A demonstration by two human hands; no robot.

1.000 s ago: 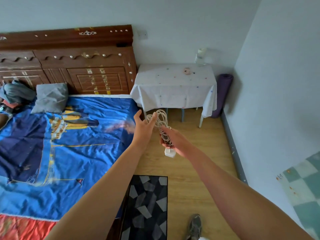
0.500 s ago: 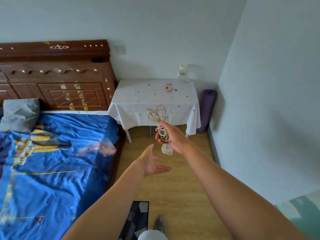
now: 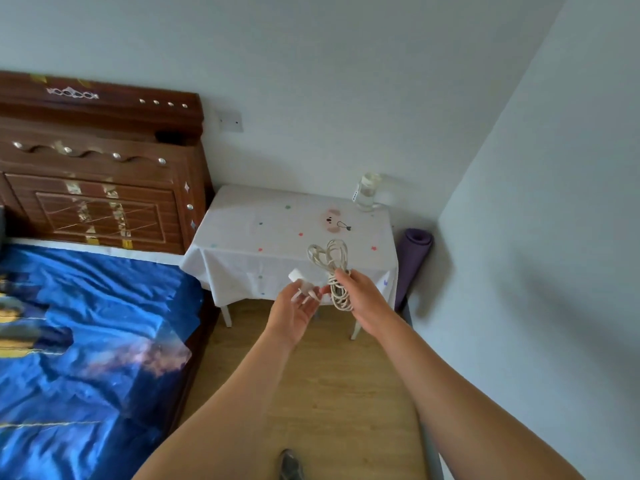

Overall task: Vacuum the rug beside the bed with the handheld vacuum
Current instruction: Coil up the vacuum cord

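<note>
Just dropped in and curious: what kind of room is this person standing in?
Most likely a home bedroom: a bed with a blue cover and carved wooden headboard, a small cloth-covered bedside table in the corner, and a rolled purple mat against the wall.

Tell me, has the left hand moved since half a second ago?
Yes. The left hand rose from over the floor to the table edge, now pinching the plug.

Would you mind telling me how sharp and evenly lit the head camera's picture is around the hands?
Head view: soft, even daylight, faint sheen on the glossy blue bedspread. Head view: the left hand and the white plug at its fingertips are motion-blurred; the coiled cream cord in the right hand is sharper. Head view: wide-angle stretch enlarges the forearms and tilts the wall corner.
</note>
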